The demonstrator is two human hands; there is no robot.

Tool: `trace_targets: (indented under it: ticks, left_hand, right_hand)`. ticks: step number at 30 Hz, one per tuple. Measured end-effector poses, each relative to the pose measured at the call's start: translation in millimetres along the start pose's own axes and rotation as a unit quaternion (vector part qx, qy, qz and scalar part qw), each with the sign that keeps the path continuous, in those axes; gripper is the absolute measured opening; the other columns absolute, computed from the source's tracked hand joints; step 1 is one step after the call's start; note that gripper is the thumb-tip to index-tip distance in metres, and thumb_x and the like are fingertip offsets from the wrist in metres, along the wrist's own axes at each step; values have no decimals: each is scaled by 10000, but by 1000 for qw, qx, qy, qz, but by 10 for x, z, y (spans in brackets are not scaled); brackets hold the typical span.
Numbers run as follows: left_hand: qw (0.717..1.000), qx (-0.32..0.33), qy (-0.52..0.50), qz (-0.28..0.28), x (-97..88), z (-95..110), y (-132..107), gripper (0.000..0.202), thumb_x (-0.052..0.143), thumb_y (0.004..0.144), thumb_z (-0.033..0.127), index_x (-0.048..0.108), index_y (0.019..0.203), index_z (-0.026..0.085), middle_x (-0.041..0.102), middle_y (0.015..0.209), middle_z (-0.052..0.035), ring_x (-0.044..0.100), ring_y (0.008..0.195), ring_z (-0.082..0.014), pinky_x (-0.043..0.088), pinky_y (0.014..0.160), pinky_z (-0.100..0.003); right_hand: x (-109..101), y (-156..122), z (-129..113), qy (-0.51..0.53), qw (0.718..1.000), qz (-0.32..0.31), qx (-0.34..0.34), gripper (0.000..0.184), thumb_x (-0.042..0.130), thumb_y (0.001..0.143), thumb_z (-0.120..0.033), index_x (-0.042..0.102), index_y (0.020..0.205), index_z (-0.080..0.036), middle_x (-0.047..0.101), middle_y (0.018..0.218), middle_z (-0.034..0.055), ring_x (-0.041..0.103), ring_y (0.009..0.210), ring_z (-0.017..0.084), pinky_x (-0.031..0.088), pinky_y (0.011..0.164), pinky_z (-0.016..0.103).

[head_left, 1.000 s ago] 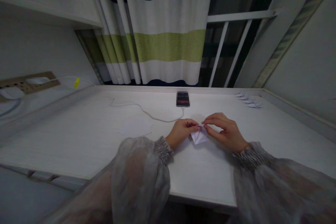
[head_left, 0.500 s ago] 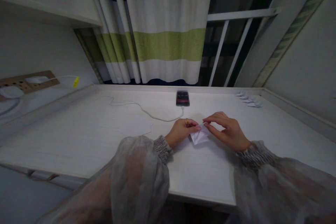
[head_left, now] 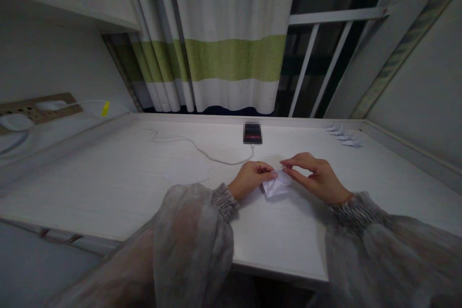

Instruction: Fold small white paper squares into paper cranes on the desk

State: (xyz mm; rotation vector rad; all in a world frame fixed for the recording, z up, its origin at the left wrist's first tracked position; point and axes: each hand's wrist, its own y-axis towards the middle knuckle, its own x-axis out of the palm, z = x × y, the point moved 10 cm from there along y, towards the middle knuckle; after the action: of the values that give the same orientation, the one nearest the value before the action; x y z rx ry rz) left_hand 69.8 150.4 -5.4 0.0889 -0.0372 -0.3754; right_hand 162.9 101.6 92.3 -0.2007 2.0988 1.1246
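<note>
A small folded white paper (head_left: 277,187) with crease lines is held a little above the white desk. My left hand (head_left: 252,177) pinches its left upper edge, thumb on top and fingers curled behind. My right hand (head_left: 315,178) has its thumb and fingertips closed at the paper's upper right edge. The exact spot where these right fingertips meet the paper is too small to make out.
Several small folded white paper pieces (head_left: 344,135) stand at the back right of the desk (head_left: 108,173). White paper sheets (head_left: 187,171) lie left of my hands. A dark blurred device (head_left: 252,133) with a white cable (head_left: 202,151) sits near the back edge, before the curtain (head_left: 231,57).
The right fingertips have shifted slightly at the paper's upper edge, and more of its right side shows. The left hand keeps its pinch. The whole view has moved a little.
</note>
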Motion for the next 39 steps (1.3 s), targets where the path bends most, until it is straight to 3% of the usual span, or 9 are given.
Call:
trace_targets:
  ticks: [6, 16, 24, 39]
  left_hand:
    - [1000, -9, -1, -7, 18, -4, -7, 171, 686, 557, 249, 645, 661, 120, 610, 587, 1, 505, 520, -70, 387, 537, -202]
    - [1000, -13, 8, -13, 27, -10, -5, 135, 659, 590, 213, 641, 677, 112, 592, 578, 7, 485, 507, -60, 364, 532, -200]
    - [1000, -10, -1, -20, 44, 2, -16, 188, 674, 571, 252, 638, 683, 105, 595, 604, -1, 487, 533, -66, 367, 551, -207]
    - [1000, -21, 5, -12, 40, 67, -35, 125, 655, 591, 193, 630, 667, 97, 577, 582, 11, 468, 523, -59, 353, 555, -205]
  right_hand:
    - [-2, 13, -23, -4, 1000, -2, -12, 115, 540, 758, -254, 650, 759, -223, 677, 692, 27, 602, 664, 176, 458, 684, 358]
    - [-1, -7, 64, -9, 999, 5, 34, 88, 541, 737, -232, 627, 739, -212, 659, 693, 23, 592, 687, 174, 455, 678, 334]
    - [121, -8, 116, 6, 995, -62, 77, 109, 525, 745, -249, 616, 739, -188, 639, 709, 24, 575, 688, 160, 438, 673, 309]
    - [90, -32, 150, 23, 995, -48, 85, 144, 521, 769, -288, 626, 748, -191, 649, 722, 35, 563, 720, 175, 418, 713, 340]
